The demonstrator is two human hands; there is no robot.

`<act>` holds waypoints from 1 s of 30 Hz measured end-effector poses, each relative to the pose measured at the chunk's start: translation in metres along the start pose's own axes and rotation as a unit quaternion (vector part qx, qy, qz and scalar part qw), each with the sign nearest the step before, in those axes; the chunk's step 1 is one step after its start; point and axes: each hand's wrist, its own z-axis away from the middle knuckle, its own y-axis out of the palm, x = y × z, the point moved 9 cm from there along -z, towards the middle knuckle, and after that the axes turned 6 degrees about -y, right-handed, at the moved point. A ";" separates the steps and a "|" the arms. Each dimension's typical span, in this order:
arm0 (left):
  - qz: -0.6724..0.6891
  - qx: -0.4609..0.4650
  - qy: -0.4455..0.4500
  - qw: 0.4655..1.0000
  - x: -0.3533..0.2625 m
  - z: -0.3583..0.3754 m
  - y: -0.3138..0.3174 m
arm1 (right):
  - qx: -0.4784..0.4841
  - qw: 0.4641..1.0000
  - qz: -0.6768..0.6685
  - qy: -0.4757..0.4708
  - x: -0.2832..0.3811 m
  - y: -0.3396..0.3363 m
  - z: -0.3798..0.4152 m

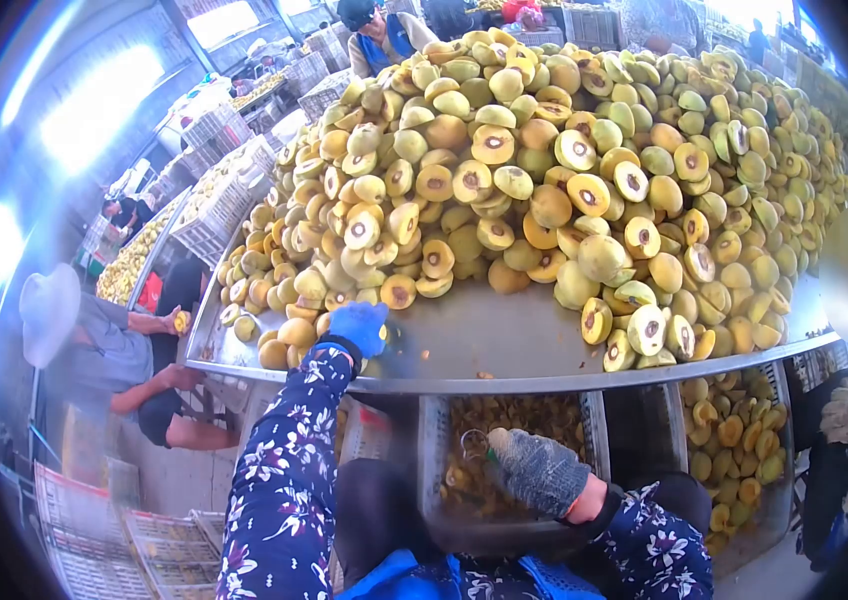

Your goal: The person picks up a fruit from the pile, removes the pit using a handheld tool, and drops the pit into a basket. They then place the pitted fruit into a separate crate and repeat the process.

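Halved yellow peaches (494, 145) lie in a big heap on a metal table (504, 335), many with the brown stone showing at the cut face. My left hand (359, 328), in a blue glove, is at the near left edge of the heap, right beside several fruits; its fingers are hidden or blurred. In a grey knit glove, my right hand (541, 470) is closed round a ring-ended pitting tool (473, 443). The metal loop points left over a crate (429, 460) of brown stones and scraps (489, 500) below the table edge.
To the right of my knees, a bin holds hollowed peach halves (736, 440). A person in a pale hat (49, 315) sits at the left, another (384, 40) is behind the heap, and a gloved hand (846, 418) shows at far right. Plastic crates (94, 530) stand lower left.
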 end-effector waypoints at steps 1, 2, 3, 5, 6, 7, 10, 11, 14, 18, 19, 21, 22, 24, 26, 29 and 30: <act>0.001 -0.003 0.002 1.000 -0.001 0.001 -0.001 | -0.001 1.000 0.003 0.001 -0.001 -0.001 0.000; -0.010 0.003 0.009 1.000 -0.003 0.004 0.001 | -0.018 1.000 0.001 -0.006 0.001 -0.004 -0.001; -0.021 0.009 0.016 1.000 -0.004 0.007 0.002 | -0.035 0.999 -0.001 -0.014 0.004 -0.007 -0.001; -0.019 0.012 0.018 1.000 -0.002 0.003 0.003 | -0.047 0.999 -0.007 -0.026 0.003 -0.010 -0.002; -0.010 0.013 0.018 1.000 -0.002 0.004 0.001 | -0.053 0.998 -0.021 -0.036 0.008 -0.012 -0.002; -0.002 0.016 0.019 1.000 -0.002 0.004 0.001 | -0.053 0.998 -0.023 -0.034 0.010 -0.014 -0.004; 0.078 -0.058 0.014 0.995 0.006 -0.002 -0.003 | -0.038 0.993 -0.110 0.035 -0.003 -0.019 -0.012; 0.115 -0.155 0.009 0.981 0.010 0.001 -0.014 | -0.056 0.993 -0.088 0.053 0.000 -0.029 -0.013; 0.559 -0.030 0.018 0.828 0.011 0.002 -0.024 | -0.115 0.979 -0.161 0.057 -0.004 -0.044 -0.019; 0.849 0.034 0.059 0.525 -0.041 0.051 -0.055 | -0.178 0.977 -0.115 0.022 0.000 -0.056 -0.028; 0.849 0.041 0.056 0.523 -0.053 0.059 -0.054 | -0.176 0.977 -0.117 0.029 0.001 -0.056 -0.030; 0.911 0.090 0.131 0.382 -0.085 0.074 -0.059 | -0.126 0.968 -0.166 0.139 -0.014 -0.041 -0.030; 0.909 0.098 0.142 0.380 -0.096 0.079 -0.059 | -0.145 0.976 -0.116 0.117 -0.009 -0.046 -0.031; 0.912 0.121 0.143 0.364 -0.113 0.088 -0.055 | -0.173 0.979 -0.055 0.095 -0.004 -0.047 -0.030; 0.906 0.145 0.145 0.370 -0.128 0.095 -0.058 | -0.168 0.981 -0.008 0.092 -0.001 -0.050 -0.034; 0.905 0.147 0.152 0.368 -0.137 0.098 -0.058 | -0.163 0.984 -0.002 0.069 -0.001 -0.046 -0.036; 0.905 0.134 0.155 0.372 -0.138 0.099 -0.061 | -0.162 0.984 -0.004 0.071 -0.002 -0.043 -0.035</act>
